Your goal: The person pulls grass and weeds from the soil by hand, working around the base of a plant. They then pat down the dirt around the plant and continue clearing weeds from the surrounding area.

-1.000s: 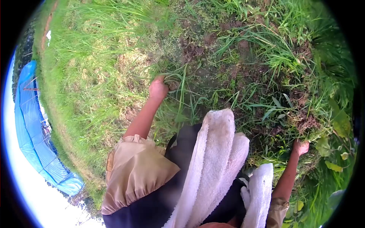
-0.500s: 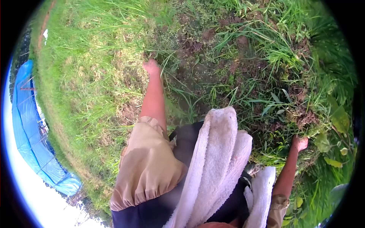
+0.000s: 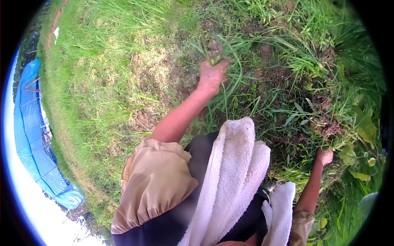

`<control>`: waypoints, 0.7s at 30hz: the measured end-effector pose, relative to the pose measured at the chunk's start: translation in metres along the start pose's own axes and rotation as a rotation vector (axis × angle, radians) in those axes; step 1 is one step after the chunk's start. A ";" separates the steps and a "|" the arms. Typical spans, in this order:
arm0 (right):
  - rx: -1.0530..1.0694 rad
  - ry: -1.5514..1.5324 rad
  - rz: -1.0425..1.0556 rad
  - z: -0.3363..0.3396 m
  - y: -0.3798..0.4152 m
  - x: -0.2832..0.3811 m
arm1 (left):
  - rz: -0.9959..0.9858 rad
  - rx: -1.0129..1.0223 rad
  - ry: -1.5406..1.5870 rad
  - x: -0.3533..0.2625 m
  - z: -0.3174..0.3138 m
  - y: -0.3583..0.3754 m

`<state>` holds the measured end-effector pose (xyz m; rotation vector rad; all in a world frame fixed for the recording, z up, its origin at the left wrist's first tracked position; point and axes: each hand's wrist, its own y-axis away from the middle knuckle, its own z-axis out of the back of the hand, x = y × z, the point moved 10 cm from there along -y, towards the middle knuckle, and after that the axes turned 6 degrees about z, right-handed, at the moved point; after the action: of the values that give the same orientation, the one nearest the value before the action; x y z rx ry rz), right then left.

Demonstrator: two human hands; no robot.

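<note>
Part of the ground looks worked and part does not. In the middle, dark mud is seen between bits of green. On the right, a messy heap is made of leaves, stems and brown, stringy bits that look like roots, so some plants seem to be pulled up there. On the left, tall grass is seen standing thick and green, with pale dry bits mixed in, and that side looks mostly untouched. It seems that a small share is done and a lot is left, but which of the plants in the mud are loose cannot be told.

One clump is gripped in the left hand, with the fingers closed tight around it. Its brown, muddy end is poked out past the fist, on the side away from the body. Its long green blades are bent over and hung down on the right side of the fist, close to the wrist. It is held up over the mud, between the tall grass and the heap.

The right hand is placed low, at the near edge of the heap, well apart from the clump. Its fingers are partly hidden, so whether anything is grasped there cannot be told.
</note>
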<state>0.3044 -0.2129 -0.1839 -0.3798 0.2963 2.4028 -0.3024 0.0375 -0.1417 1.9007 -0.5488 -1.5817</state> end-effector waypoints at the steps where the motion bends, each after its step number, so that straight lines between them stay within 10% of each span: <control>1: 0.025 -0.013 0.000 0.004 0.012 -0.004 | -0.127 0.101 0.033 -0.014 -0.052 0.014; 7: -0.010 -0.074 -0.029 0.019 0.007 0.006 | -0.188 0.456 0.360 -0.052 -0.184 0.026; 13: -0.054 -0.098 0.012 0.009 0.007 0.001 | -0.389 -0.190 -0.801 -0.079 0.090 -0.021; 16: -0.022 -0.048 0.008 0.009 0.004 0.002 | -0.090 -0.251 -0.956 0.000 0.218 0.001; 21: 0.003 -0.016 -0.002 0.019 0.005 0.008 | 0.013 -0.286 -1.368 0.106 0.220 0.059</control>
<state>0.2919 -0.2060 -0.1688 -0.3588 0.2918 2.4016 -0.4920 -0.1153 -0.2039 0.3708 -0.7629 -2.6102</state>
